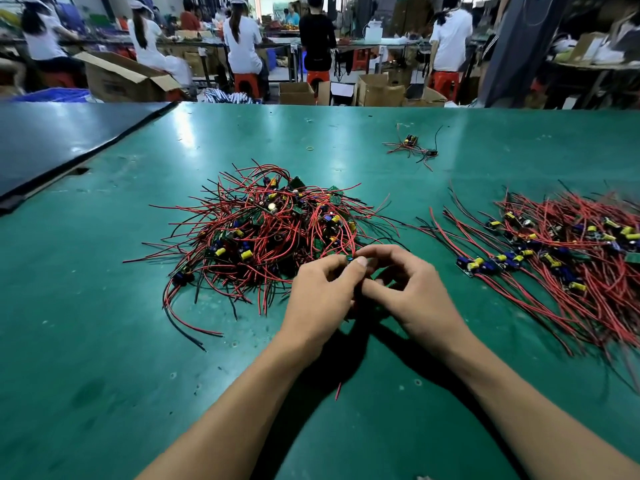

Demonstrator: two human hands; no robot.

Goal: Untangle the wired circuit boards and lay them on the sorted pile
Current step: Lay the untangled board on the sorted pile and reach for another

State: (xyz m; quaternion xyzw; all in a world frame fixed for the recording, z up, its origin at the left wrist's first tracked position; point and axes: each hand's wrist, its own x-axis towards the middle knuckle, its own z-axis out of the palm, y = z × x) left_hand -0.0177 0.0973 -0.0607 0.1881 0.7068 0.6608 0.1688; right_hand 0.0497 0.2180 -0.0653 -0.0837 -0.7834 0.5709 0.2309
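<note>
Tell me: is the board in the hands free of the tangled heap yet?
Cannot tell. Both hands, left hand and right hand, pinch the board at the tangled heap edge.

On the green table [104, 341], the tangled pile [273, 233] of red and black wires and small circuit boards sits at the centre. At the near edge of that pile, the left hand [322, 299] and right hand [412, 289] meet, fingers curled together around a small circuit board [350, 259] pinched at the left thumb tip. To the right of the tangled pile, well apart, lies the sorted pile [561, 254], its wires fanned out in rows. Beyond the tangled pile, toward the far right, a small wire clump [412, 147] lies alone, with a yellow rubber band [310, 147] to its left.
</note>
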